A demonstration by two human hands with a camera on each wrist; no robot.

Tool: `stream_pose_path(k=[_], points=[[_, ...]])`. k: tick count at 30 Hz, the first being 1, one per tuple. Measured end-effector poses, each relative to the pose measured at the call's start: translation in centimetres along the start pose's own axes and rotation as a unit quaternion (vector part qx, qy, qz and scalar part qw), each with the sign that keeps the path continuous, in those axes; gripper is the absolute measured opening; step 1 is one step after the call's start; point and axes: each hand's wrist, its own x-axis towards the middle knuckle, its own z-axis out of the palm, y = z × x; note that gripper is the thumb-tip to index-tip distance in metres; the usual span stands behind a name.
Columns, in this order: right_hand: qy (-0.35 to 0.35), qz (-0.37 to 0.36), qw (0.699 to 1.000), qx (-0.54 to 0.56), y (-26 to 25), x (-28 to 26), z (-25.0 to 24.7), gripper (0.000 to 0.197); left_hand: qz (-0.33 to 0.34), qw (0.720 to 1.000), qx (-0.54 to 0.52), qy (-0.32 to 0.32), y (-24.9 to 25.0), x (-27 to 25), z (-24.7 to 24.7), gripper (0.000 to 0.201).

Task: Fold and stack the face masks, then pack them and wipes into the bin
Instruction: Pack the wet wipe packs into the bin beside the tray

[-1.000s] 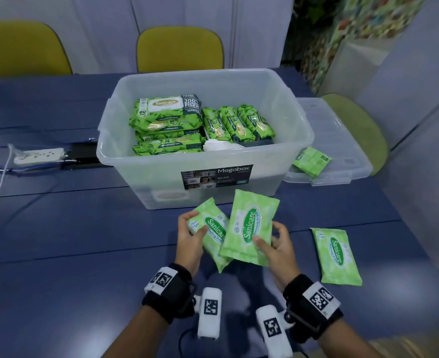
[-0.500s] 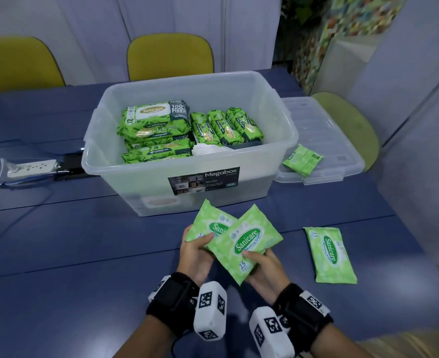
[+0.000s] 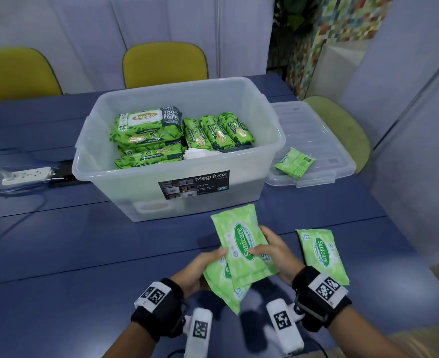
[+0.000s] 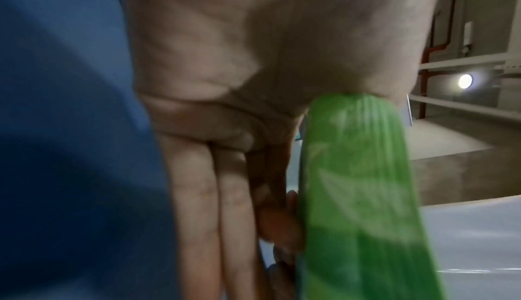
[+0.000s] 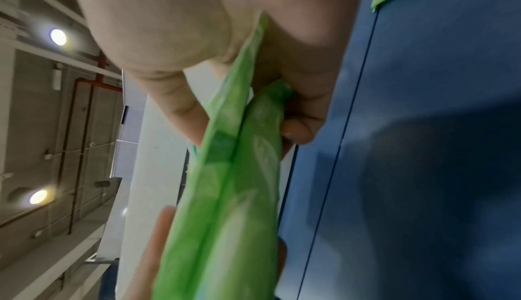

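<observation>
Right hand (image 3: pixel 275 250), lower centre-right of the head view: thumb on top and fingers curled beneath, pinching the upper wipes pack (image 3: pixel 241 248) by its right-hand edge; the right wrist view shows two green packs edge-on, pressed together in that grip. Left hand (image 3: pixel 200 267), lower centre: thumb on the left edge of the pair, fingers lying flat beneath the lower wipes pack (image 3: pixel 222 282), which pokes out below and left. Judged purpose: the two hands square the packs into one stack so both go into the bin in a single lift. Orientation: the upper pack's long axis runs from upper left to lower right in the frame, far end toward the bin, label face up; the lower pack lies nearly parallel, slightly offset. Third wipes pack (image 3: pixel 320 255), right of the hands, flat on the blue table (image 3: pixel 58 254), long axis near-vertical in frame, apart from the right hand. Bin (image 3: pixel 177 161), upper centre, clear, open, already holding large wipes packs. Bin lid (image 3: pixel 314 135), upper right, bearing a fourth small pack (image 3: pixel 294 162).
</observation>
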Motion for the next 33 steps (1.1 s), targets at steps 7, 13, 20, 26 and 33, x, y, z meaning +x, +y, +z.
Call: stream_pose_path(k=[7, 13, 20, 26, 33], points=[[0.073, -0.013, 0.997, 0.027, 2.0, -0.6, -0.8, 0.047, 0.063, 0.998, -0.021, 0.005, -2.0, 0.0, 0.7, 0.072], [0.044, -0.025, 0.999, 0.009, 3.1, -1.1, -0.1, 0.057, 0.095, 0.984, -0.129, 0.073, -0.8, 0.2, 2.3, 0.059], [0.028, -0.052, 0.998, -0.034, 4.6, -1.1, 1.9, 0.086, 0.115, 0.973, -0.161, 0.118, -0.5, 1.2, 4.4, 0.033], [0.024, -0.067, 0.976, -0.207, 4.7, -1.5, 0.5, 0.076, 0.153, 0.966, -0.058, 0.201, -1.8, 2.6, 5.1, 0.032], [0.27, -0.016, 0.898, -0.347, 3.9, -1.3, -8.4, 0.048, 0.138, 0.969, -0.023, 0.206, -1.4, 3.5, 4.8, 0.032]])
